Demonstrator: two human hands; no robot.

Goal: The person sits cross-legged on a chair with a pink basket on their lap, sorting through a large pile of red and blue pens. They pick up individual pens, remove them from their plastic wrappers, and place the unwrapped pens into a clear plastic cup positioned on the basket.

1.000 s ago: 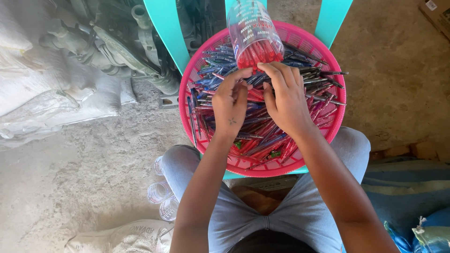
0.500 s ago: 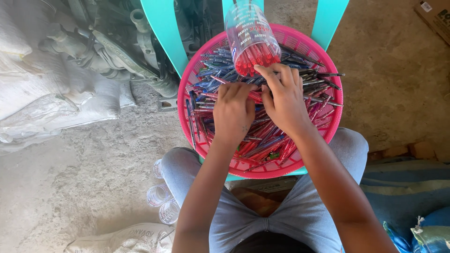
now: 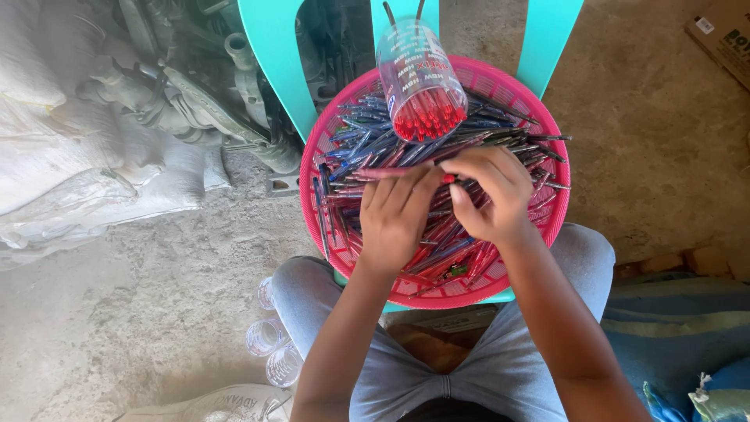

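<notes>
A round pink basket point(image 3: 316, 168) full of loose red, blue and black pens point(image 3: 375, 141) rests on a turquoise plastic chair point(image 3: 273, 47) in front of my knees. A clear plastic jar point(image 3: 418, 78) stuffed with red pens stands in the basket's far side. My left hand point(image 3: 394, 219) and my right hand point(image 3: 488, 195) meet over the middle of the pile. Together they pinch a red pen point(image 3: 391, 172) that lies sideways, the left on its barrel, the right at its red end.
White sacks point(image 3: 55, 148) and grey metal machine parts point(image 3: 180, 101) lie at the left on the concrete floor. Three clear empty jars point(image 3: 269, 340) stand by my left knee. A cardboard box point(image 3: 723, 35) sits top right, a blue striped cloth point(image 3: 680, 328) bottom right.
Both hands drew closer together over the pens. The right hand slid left and down, and the two now hold one red pen between them.
</notes>
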